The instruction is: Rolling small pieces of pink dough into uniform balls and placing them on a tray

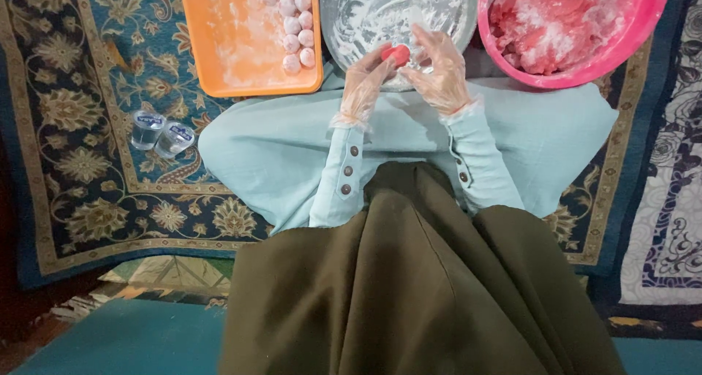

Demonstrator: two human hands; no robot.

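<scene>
Both hands [406, 75] cupping red ball [398, 53], sealed water cups [162, 133] aside

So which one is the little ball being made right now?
Find the pink bowl and the floury metal bowl. In front of the metal bowl, the gloved left hand and right hand pinch a small ball. It is bright red, not floured.

Thin clear plastic gloves are worn on the left hand [362, 82] and the right hand [441, 71]. Pale blue sleeves with brown cuff buttons are seen, and an olive-green cloth at 6 o'clock.
</scene>
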